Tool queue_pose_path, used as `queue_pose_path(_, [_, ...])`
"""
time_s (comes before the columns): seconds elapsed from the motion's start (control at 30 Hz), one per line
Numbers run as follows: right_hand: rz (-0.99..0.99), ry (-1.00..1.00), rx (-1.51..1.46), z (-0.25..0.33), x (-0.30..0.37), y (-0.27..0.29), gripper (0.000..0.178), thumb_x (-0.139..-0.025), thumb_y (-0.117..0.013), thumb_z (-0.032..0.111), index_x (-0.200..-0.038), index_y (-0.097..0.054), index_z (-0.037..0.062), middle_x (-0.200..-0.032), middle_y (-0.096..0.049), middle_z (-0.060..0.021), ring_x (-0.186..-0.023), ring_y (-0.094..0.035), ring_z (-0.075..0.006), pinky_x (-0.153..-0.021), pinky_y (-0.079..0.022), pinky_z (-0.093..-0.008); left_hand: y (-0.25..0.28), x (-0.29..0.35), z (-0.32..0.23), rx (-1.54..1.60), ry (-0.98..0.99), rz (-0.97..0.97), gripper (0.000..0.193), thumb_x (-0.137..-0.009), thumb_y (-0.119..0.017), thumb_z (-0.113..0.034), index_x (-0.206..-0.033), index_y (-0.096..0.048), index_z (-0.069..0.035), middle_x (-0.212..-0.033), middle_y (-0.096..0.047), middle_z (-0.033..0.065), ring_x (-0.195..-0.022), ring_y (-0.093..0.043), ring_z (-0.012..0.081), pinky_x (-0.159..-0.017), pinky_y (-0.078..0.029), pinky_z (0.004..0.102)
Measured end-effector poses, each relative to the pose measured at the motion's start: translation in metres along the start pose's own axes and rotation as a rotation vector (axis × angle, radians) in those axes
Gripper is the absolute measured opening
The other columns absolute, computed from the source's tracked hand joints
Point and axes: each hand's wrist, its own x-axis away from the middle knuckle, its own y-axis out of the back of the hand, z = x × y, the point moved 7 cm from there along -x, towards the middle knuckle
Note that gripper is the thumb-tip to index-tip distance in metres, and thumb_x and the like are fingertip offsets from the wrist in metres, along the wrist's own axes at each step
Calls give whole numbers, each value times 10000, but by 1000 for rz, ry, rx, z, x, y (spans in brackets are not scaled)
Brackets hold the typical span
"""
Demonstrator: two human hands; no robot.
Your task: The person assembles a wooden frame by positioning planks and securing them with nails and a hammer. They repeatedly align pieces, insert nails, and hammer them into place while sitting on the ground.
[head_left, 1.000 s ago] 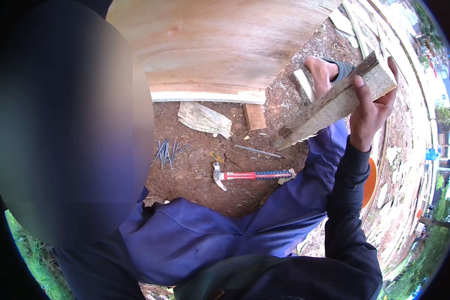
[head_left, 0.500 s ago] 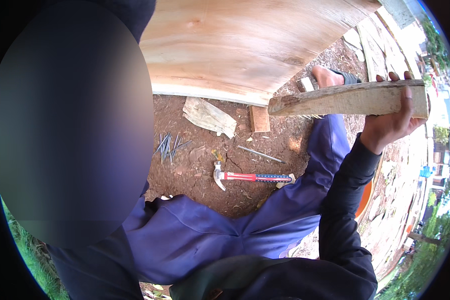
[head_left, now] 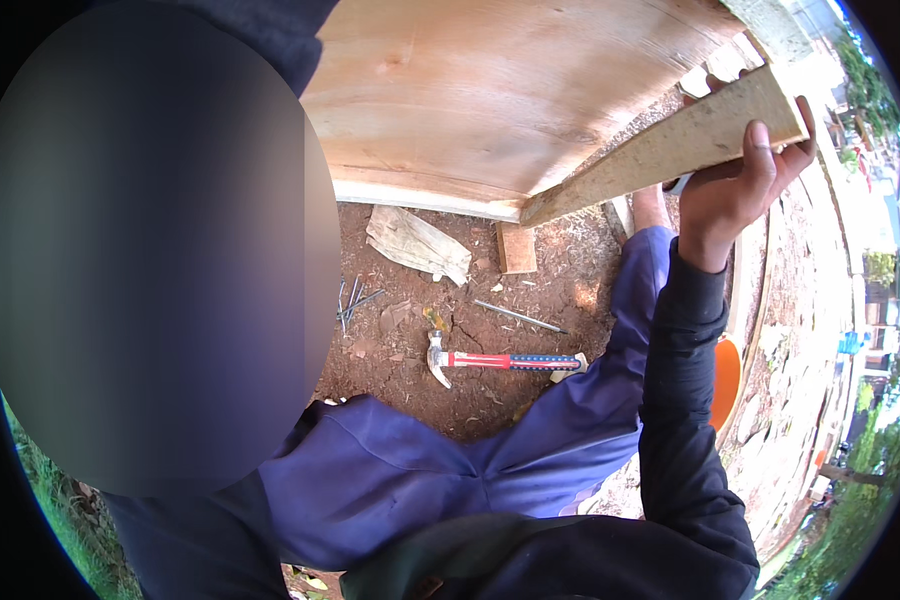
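My right hand (head_left: pixel 735 185) is closed around the far right end of a short, thick piece of timber (head_left: pixel 660 150), thumb on the near face and fingers over the far edge. The timber slants up to the right. Its lower left end meets, or nearly meets, the bottom right corner of a large plywood panel (head_left: pixel 490 90). Below that corner, a small wood block (head_left: pixel 516 248) lies on the soil. My left hand does not show; a large blurred oval covers the left side of the view.
On the reddish soil between my legs lie a claw hammer (head_left: pixel 500 361) with a red and blue handle, a thin metal rod (head_left: pixel 520 316), several nails (head_left: pixel 355 303) and a split wood scrap (head_left: pixel 418 243). Something orange and rounded (head_left: pixel 726 382) stands right of my forearm. A dark sleeve (head_left: pixel 270 35) shows at the upper left.
My right hand has raised the timber's right end and turned it along the panel's right edge; its left end has shifted slightly left to the corner. The blurred oval now covers more of the nails.
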Motion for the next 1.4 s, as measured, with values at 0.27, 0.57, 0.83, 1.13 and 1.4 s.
queue_pose_path(0.27, [0,6,34,-3,1,-25,628,-996,-613,212,-1531,-350,12,-1331,-578,-189,-1241,-569,-266,-1065,-452,-392,4,4,-12,62,7,-120,357,-898,-755,-289,-988,-750,56,-820,-726,166,-723,-682,232,-728,-542,368])
queue_pose_path(0.57, [-50,259,403,5,-7,-33,728,-976,-709,155,-1533,-322,-110,-1469,-469,-287,-1373,-468,-379,-1170,-351,-456,-7,-11,-8,141,408,-88,295,-927,-777,-199,-1107,-734,31,-966,-750,98,-894,-692,145,-809,-552,321])
queue_pose_path(0.83, [-68,300,519,14,-5,-31,763,-956,-732,162,-1535,-323,-121,-1449,-473,-313,-1340,-479,-447,-1152,-360,-509,-13,-6,-1,-41,298,-192,345,-889,-797,-179,-1135,-732,54,-1003,-744,146,-946,-691,211,-884,-533,327])
queue_pose_path(1.13, [-86,207,505,11,-9,-30,772,-930,-768,170,-1526,-361,-106,-1321,-528,-315,-1194,-536,-455,-1045,-429,-509,-10,-15,-6,-76,295,-147,370,-890,-792,-218,-1151,-727,36,-1057,-730,144,-1011,-678,217,-928,-513,338])
queue_pose_path(1.4, [-165,160,476,7,-14,-34,720,-946,-753,182,-1502,-398,-108,-1269,-549,-302,-1177,-548,-449,-1034,-444,-489,-15,-5,34,79,373,-61,398,-935,-757,-289,-1220,-721,-14,-1099,-738,99,-1034,-673,189,-941,-502,321])
